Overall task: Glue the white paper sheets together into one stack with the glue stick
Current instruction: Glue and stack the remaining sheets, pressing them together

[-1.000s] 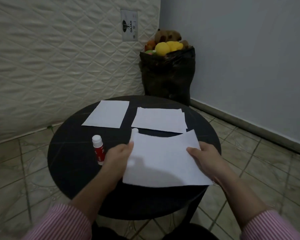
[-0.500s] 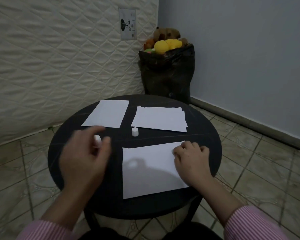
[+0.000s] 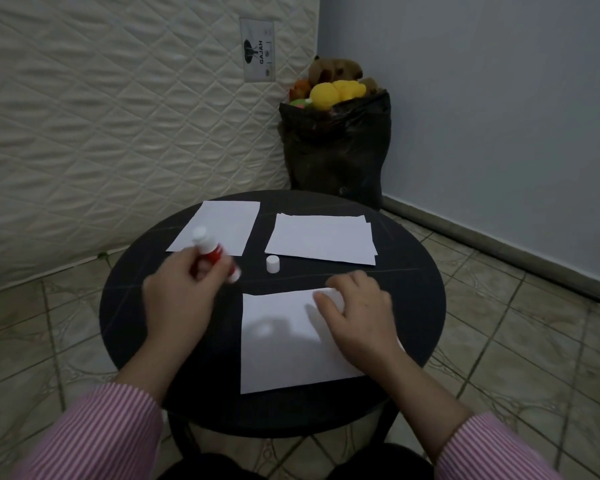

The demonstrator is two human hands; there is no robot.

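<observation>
On the round black table (image 3: 413, 306) lie three lots of white paper. One sheet (image 3: 281, 344) lies nearest me, a single sheet (image 3: 226, 223) sits at the back left, and a small stack (image 3: 321, 239) sits at the back right. My left hand (image 3: 181, 299) grips the red and white glue stick (image 3: 210, 249), lifted off the table and tilted, left of the near sheet. My right hand (image 3: 355, 313) rests on the near sheet's upper right part with its fingers bent. The glue stick's white cap (image 3: 272, 264) stands by itself between the papers.
A quilted mattress (image 3: 118, 126) leans against the wall behind the table. A black bag (image 3: 336, 147) full of soft toys stands in the corner. Tiled floor surrounds the table, with a grey wall (image 3: 499, 116) to the right.
The near sheet was held up in both hands, then laid flat on the table. My left hand left it, reached to the glue stick and picked it up. My right hand stayed on the sheet.
</observation>
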